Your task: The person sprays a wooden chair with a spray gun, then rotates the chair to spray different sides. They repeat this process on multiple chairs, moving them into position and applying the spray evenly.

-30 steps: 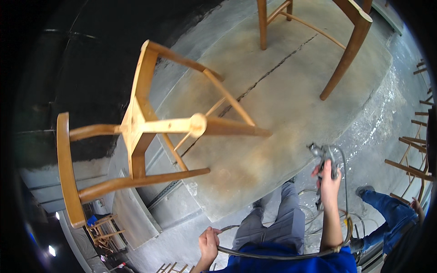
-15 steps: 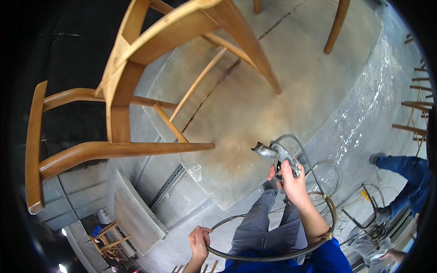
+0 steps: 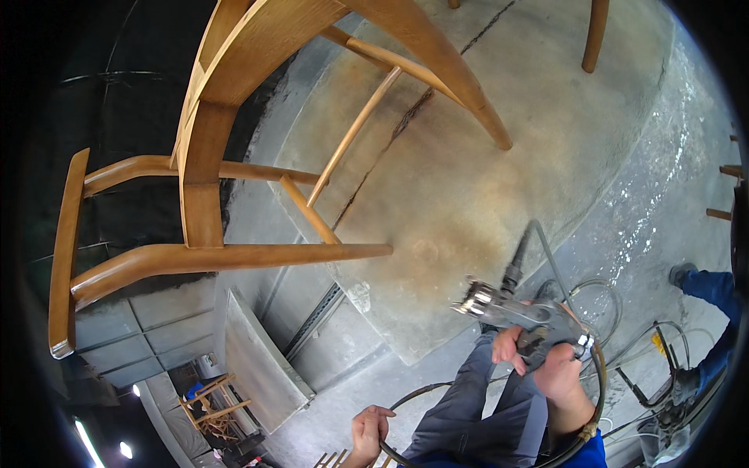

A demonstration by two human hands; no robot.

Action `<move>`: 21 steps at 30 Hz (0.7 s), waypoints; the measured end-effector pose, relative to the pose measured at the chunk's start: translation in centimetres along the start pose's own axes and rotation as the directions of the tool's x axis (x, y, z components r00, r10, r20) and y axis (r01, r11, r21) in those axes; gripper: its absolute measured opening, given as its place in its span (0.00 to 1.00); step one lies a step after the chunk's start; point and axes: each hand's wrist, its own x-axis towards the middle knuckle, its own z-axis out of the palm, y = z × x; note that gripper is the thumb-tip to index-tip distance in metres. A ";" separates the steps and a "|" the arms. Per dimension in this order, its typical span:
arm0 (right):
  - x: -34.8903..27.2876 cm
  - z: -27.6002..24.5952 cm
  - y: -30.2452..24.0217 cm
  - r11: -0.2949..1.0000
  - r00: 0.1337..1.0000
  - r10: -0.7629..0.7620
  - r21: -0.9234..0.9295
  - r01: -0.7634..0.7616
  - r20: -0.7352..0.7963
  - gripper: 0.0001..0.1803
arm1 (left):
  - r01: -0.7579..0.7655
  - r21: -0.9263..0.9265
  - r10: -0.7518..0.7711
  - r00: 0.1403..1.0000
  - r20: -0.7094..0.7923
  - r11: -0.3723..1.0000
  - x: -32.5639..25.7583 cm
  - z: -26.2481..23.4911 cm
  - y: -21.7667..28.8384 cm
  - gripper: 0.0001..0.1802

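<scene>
My right hand (image 3: 558, 376) is closed around the grip of a metal spray gun (image 3: 524, 313), whose nozzle end faces left, toward a wooden chair frame (image 3: 273, 255). The gun is slightly smeared by motion. A dark hose (image 3: 533, 242) rises beside it and bends over. At the bottom, my left hand (image 3: 369, 431) pinches a loop of dark hose (image 3: 421, 394) that runs across my legs to the right forearm. The brown chair frame lies to the left, its legs pointing right and its back rail at the far left. A gap separates gun and chair.
A stained, cracked slab (image 3: 468, 195) spreads beyond my feet. A grey panel (image 3: 261, 363) leans at the lower left, near more wooden chairs (image 3: 214, 409). To the right, another person's blue trouser leg (image 3: 710, 296) stands by coiled hoses (image 3: 605, 292).
My right hand and the spray gun have moved right and toward me, and the gun has turned. The left hand has shifted slightly right and lower. The whole view has shifted as well.
</scene>
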 end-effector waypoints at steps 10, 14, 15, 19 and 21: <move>-1.8 2.4 -7.4 0.877 0.993 -0.073 -0.469 0.106 0.088 0.28 | -0.038 -0.054 0.035 0.998 -0.058 0.998 -3.7 0.6 1.1 0.32; -5.5 5.9 -10.7 0.770 0.994 -0.078 -0.629 0.108 0.075 0.25 | -0.087 -0.082 0.082 0.995 -0.054 0.993 -6.1 -0.8 2.0 0.32; -6.5 6.9 -11.3 0.713 0.991 -0.118 -0.689 0.128 0.063 0.24 | -0.106 -0.089 0.102 0.994 -0.047 0.990 -6.6 -1.2 2.0 0.32; -9.5 10.6 -12.2 0.626 0.959 -0.277 -0.768 0.134 -0.058 0.23 | -0.157 -0.116 0.158 0.987 0.001 0.981 -7.1 -3.1 1.6 0.32; -11.4 12.7 -12.3 0.689 0.967 -0.220 -0.722 0.062 -0.126 0.23 | -0.191 -0.072 0.193 0.981 0.023 0.979 -6.4 -4.6 1.2 0.31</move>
